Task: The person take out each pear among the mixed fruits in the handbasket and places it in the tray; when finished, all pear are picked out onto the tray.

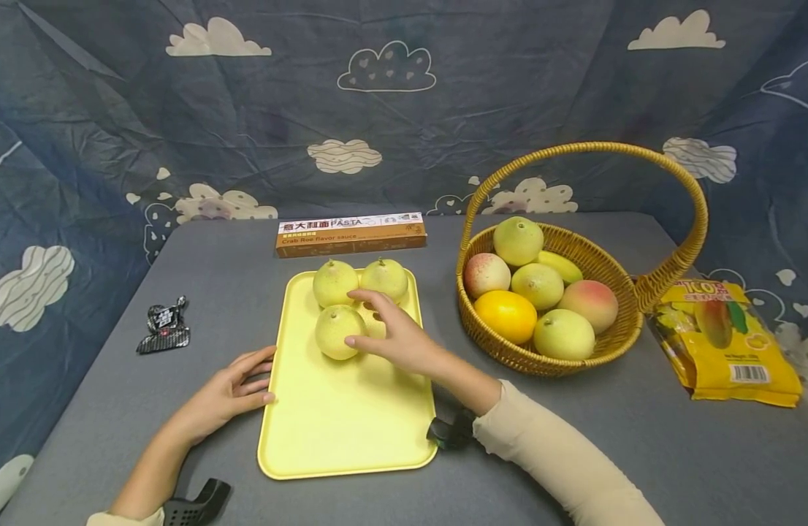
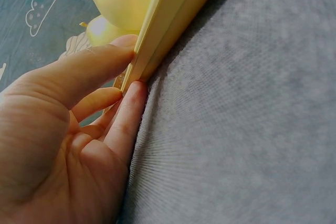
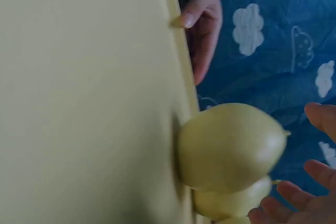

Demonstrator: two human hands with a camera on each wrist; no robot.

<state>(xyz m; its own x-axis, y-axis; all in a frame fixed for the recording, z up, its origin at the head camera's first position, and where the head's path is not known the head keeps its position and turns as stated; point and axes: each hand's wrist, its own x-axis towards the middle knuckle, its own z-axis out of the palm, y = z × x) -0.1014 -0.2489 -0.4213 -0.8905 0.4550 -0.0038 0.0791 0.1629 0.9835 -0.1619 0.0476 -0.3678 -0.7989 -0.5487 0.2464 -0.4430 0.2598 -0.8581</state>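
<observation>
A yellow tray point(image 1: 351, 431) lies on the table, bearing several round yellow-green fruits that look like small pomelos. My left hand point(image 1: 223, 398) holds the tray's left rim; in the left wrist view the thumb point(image 2: 113, 56) is on the rim and other fingertips touch the outer side. Over the tray, my right hand point(image 1: 397, 340) spreads its fingers above and beside the front fruit point(image 1: 339, 332). The right wrist view shows a gap between those fingers and the nearest fruit point(image 3: 231, 148). Behind are two fruits, one at left point(image 1: 334, 283) and one at right point(image 1: 386, 277). Another fruit is partly hidden behind the right hand.
To the right stands a wicker basket point(image 1: 502, 356) with a tall handle, holding peaches, an orange fruit and more yellow-green ones. Beside it lies a yellow snack bag point(image 1: 733, 351). A pasta box point(image 1: 351, 235) sits behind the tray. A crumpled black wrapper point(image 1: 164, 326) lies at left.
</observation>
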